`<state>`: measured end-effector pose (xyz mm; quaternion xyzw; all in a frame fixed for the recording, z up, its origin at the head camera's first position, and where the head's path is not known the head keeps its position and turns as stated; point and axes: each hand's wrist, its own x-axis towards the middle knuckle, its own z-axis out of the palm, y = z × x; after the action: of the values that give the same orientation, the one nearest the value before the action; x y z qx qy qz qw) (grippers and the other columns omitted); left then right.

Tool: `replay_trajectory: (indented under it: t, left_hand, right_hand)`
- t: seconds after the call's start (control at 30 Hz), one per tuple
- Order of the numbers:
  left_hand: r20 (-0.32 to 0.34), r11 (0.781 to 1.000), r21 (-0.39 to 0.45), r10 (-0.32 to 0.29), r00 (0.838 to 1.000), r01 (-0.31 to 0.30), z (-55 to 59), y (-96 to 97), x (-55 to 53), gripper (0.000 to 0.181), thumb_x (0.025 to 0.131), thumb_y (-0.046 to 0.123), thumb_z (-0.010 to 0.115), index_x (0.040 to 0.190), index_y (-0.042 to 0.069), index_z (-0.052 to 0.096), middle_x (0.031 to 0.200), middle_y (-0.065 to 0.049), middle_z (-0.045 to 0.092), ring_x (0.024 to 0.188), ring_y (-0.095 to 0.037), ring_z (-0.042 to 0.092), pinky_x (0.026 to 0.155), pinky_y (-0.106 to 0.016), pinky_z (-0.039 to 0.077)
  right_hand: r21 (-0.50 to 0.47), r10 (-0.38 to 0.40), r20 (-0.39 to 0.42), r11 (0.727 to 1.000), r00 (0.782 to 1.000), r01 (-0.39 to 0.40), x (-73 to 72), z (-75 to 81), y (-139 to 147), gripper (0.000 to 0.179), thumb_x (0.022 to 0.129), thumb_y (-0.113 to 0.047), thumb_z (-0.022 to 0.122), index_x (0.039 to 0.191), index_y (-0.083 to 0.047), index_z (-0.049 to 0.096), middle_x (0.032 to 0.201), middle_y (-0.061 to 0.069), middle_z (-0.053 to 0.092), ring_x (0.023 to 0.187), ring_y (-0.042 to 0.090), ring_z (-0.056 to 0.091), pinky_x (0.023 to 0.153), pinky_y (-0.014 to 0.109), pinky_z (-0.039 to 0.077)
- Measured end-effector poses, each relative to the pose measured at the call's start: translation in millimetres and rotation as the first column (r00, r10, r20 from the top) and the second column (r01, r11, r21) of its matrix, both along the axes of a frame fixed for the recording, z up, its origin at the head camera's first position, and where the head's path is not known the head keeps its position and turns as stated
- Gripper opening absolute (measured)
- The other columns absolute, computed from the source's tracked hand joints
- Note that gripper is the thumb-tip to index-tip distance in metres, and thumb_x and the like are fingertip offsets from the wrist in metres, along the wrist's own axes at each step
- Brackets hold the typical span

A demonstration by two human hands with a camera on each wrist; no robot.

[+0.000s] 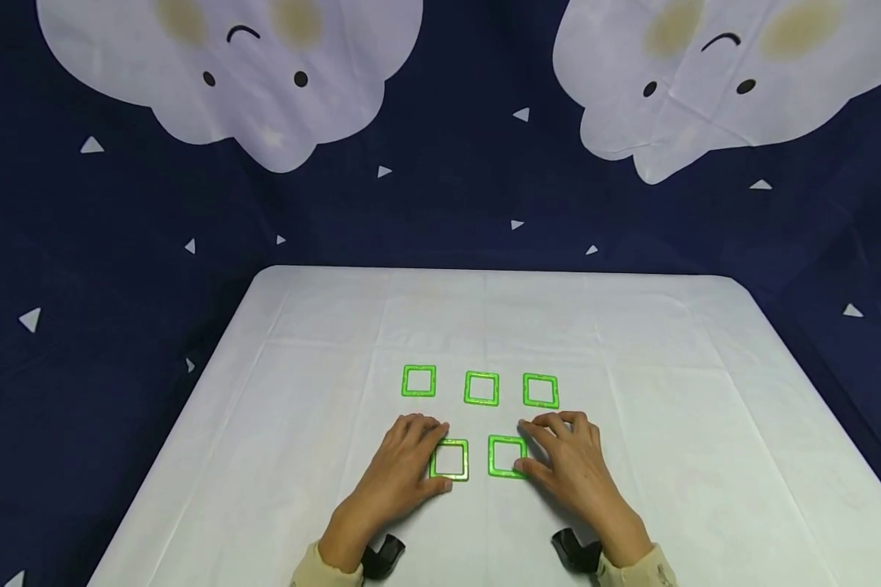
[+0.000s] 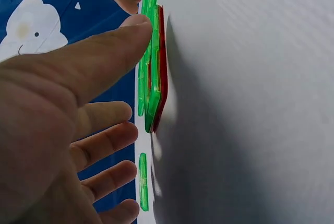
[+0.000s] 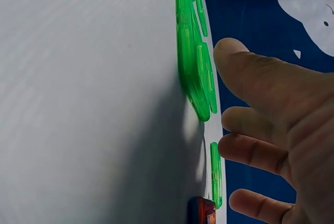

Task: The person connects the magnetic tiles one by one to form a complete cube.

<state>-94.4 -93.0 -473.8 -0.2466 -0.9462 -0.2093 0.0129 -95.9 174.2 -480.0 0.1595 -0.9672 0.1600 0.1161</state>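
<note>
Several green square frames lie on the white table. My left hand [image 1: 404,465] is beside the front left green square [image 1: 467,461], thumb at its near corner and index fingertip at its far corner. In the left wrist view a red layer [image 2: 163,78] shows directly beneath that green square, and the thumb tip overlaps its edge. My right hand [image 1: 573,465] is beside the front right green square [image 1: 490,456], its thumb and index finger at the right edge. The right wrist view shows that hand's fingers extended and apart, with a gap between the thumb and the green pieces [image 3: 187,57].
Behind the hands is a row of green squares: left [image 1: 404,381], middle [image 1: 466,389] and right [image 1: 524,390]. A small red and dark blue piece [image 3: 203,211] shows at the bottom of the right wrist view. Dark blue cloth [image 1: 455,220] with clouds hangs behind the table [image 1: 323,318].
</note>
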Motion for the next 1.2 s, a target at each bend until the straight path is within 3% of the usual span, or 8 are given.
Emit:
replay_trajectory:
  t: [0.37,0.8,1.2]
  left_hand:
    - [0.043,0.999,0.037,0.035,0.998,-0.036,-2.0,-0.4,0.9,0.068,0.073,0.04,0.078,0.13,0.01,0.056,0.123,-0.002,0.052,0.121,-0.022,0.038,0.102,-0.046,0.031]
    - [-0.022,0.998,0.053,0.042,0.999,-0.04,-5.8,-2.9,0.6,0.059,0.071,0.036,0.08,0.12,0.01,0.062,0.113,-0.003,0.053,0.11,-0.022,0.04,0.094,-0.044,0.031]
    - [-0.028,0.998,0.044,0.047,0.999,-0.045,-4.9,-6.2,2.3,0.057,0.072,0.035,0.08,0.119,0.008,0.062,0.113,-0.004,0.053,0.112,-0.023,0.04,0.096,-0.045,0.031]
  right_hand:
    - [-0.014,-0.005,0.034,1.0,0.999,0.005,-2.2,-1.5,0.1,0.051,0.068,-0.042,0.08,0.111,-0.017,0.07,0.103,0.0,0.062,0.101,0.028,0.045,0.088,0.047,0.031]
    - [-0.026,0.011,0.001,1.0,1.0,-0.011,-4.3,-2.5,2.1,0.046,0.067,-0.038,0.081,0.105,-0.016,0.073,0.096,-0.003,0.061,0.096,0.025,0.045,0.083,0.044,0.031]
    - [-0.052,-0.011,0.044,0.999,0.999,0.013,-3.3,-5.6,0.8,0.041,0.067,-0.037,0.081,0.103,-0.017,0.074,0.094,-0.004,0.061,0.093,0.022,0.043,0.085,0.044,0.031]
